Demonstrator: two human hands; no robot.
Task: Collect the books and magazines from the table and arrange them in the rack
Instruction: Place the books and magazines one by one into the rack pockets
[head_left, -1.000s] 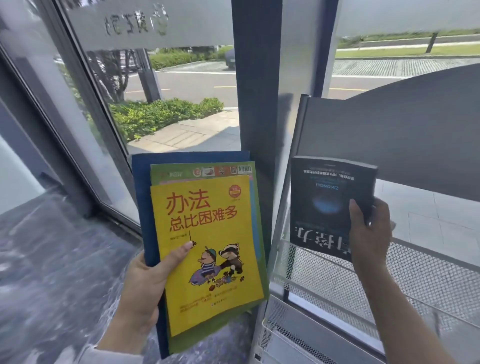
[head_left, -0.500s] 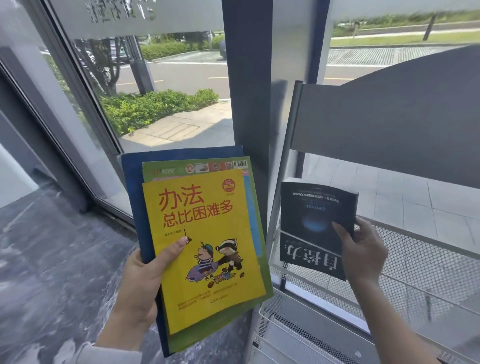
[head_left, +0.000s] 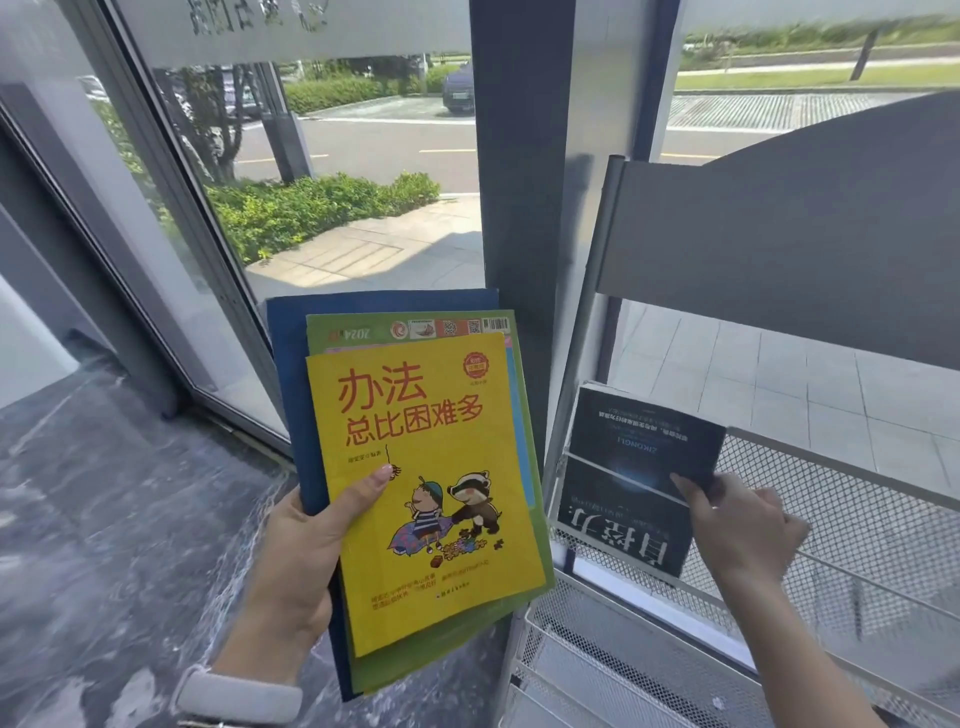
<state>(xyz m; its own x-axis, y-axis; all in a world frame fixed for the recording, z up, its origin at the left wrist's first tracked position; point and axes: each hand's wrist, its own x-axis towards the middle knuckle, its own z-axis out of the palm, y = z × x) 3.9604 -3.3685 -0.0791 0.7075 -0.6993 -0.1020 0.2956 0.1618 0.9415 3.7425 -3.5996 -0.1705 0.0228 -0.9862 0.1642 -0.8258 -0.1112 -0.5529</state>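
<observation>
My left hand (head_left: 306, 551) grips a stack of books held upright: a yellow book (head_left: 421, 488) with red characters in front, a green magazine (head_left: 358, 330) behind it, and a dark blue book (head_left: 288, 364) at the back. My right hand (head_left: 743, 530) holds the right edge of a black book (head_left: 639, 457), upside down, sitting in the left end of the white mesh rack (head_left: 841, 499). A rack wire crosses in front of the black book's cover.
The rack's grey back panel (head_left: 779, 249) rises behind the shelf, and lower mesh shelves (head_left: 597, 670) sit beneath. A dark window pillar (head_left: 514, 182) stands just left of the rack. Glass windows (head_left: 332, 156) show a street and shrubs. Dark marble floor (head_left: 104, 519) lies at left.
My right hand has lowered the black book from in front of the back panel down into the mesh shelf, behind its front wire. The stack in my left hand has stayed about level.
</observation>
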